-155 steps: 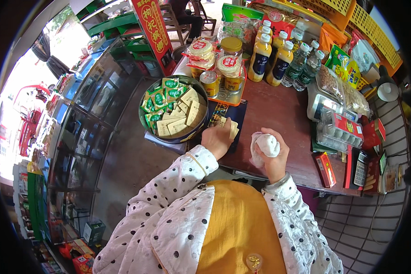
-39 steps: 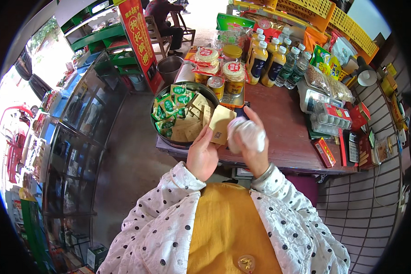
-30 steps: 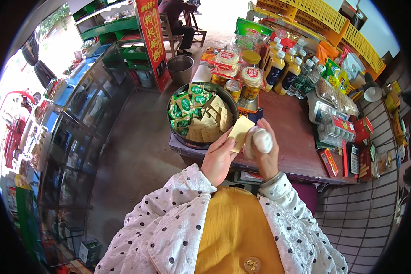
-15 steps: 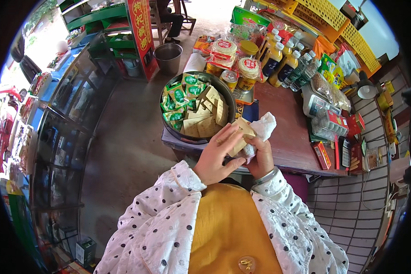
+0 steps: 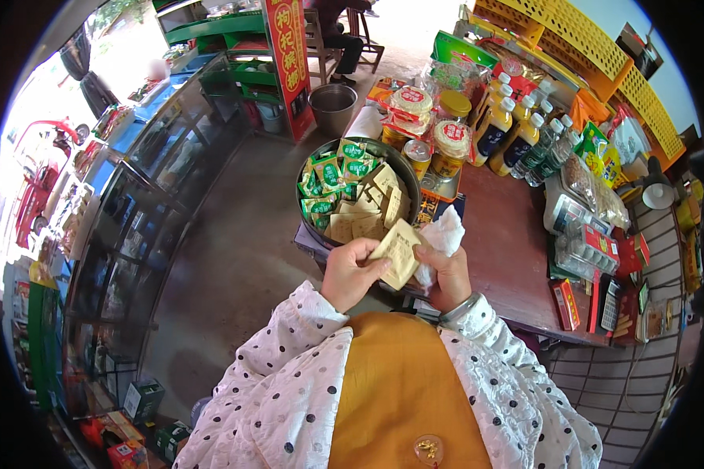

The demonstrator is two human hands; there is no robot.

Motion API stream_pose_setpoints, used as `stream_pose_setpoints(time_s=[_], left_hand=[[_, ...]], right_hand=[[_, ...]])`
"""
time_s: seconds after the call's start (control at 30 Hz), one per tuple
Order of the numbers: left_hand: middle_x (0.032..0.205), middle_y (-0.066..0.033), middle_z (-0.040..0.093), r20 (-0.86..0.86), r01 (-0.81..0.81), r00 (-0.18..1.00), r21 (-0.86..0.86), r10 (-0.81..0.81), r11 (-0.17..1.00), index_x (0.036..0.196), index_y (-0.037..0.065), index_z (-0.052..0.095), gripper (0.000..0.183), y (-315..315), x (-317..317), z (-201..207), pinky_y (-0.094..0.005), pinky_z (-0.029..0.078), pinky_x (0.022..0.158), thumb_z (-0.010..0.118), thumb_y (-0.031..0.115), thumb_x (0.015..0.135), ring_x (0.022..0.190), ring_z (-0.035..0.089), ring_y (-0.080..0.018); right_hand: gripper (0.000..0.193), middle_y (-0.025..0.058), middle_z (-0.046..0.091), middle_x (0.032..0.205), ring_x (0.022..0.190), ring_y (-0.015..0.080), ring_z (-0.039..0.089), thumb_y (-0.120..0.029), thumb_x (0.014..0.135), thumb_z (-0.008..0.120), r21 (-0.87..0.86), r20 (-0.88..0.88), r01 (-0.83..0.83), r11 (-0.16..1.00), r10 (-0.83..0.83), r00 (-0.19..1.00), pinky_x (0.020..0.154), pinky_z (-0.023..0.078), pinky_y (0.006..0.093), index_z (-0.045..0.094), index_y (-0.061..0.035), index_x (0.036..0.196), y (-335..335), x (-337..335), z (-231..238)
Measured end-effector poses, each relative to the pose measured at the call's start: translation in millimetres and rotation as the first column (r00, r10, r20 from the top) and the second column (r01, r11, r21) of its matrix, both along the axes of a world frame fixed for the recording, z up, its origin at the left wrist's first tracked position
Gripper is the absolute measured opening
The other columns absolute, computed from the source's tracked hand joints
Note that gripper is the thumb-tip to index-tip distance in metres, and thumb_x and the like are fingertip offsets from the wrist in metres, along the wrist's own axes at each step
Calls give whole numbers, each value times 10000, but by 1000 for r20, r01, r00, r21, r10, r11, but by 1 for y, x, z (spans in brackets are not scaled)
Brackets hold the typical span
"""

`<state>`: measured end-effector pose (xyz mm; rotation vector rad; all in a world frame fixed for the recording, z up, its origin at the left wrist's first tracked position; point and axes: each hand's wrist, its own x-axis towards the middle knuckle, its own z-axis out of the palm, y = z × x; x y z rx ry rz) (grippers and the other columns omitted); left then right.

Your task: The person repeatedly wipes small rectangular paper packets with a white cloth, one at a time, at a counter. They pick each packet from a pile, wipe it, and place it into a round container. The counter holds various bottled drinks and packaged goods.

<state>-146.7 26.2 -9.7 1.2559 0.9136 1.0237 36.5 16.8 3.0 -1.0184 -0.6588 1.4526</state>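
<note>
A tan, flat paper packet [image 5: 396, 255] is held up between my two hands, just in front of the round basin. My left hand [image 5: 347, 273] pinches its left edge between thumb and fingers. At its right edge my right hand [image 5: 451, 283] has its thumb on the packet and also grips a crumpled white cloth [image 5: 446, 232], which sticks up above the fingers. The dark round basin [image 5: 300, 205] stands at the table's left corner. Green packets [image 5: 330, 173] fill its left and far part, and more tan packets [image 5: 354, 225] lie in its right and near part.
On the reddish table [image 5: 502, 234] stand jars [image 5: 449, 148], several drink bottles [image 5: 516, 144] and a scale [image 5: 565, 219]. A calculator [image 5: 608, 303] lies at the right edge. A bucket [image 5: 332, 108] is on the floor beyond the basin; a glass display case [image 5: 125, 203] runs along the left.
My left hand, which lay flat over the packet with fingers stretched, now pinches its edge. The packet is turned face up. The view has shifted, so the table appears farther right.
</note>
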Motion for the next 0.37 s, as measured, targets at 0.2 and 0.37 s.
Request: stream_pose_setpoints(time_s=[0.2,0.37], left_hand=[[762,-2,639,-46,-39,998,-59,36,998,969,-16,642,141,-2,0,1,-200,429,532,658,77,864,619,545,-35],[758,-11,644,-153,-265,950,56,270,963,945,-12,662,127,24,-22,18,-195,422,520,654,44,832,603,536,-50]], right_hand=[[246,112,670,971,741,181,656,-54,839,675,-12,46,-40,999,41,998,627,565,317,601,21,1061,2,16,-2],[312,146,662,979,678,221,654,-165,885,640,-97,-38,-64,993,61,997,520,585,348,561,25,1119,-4,41,0]])
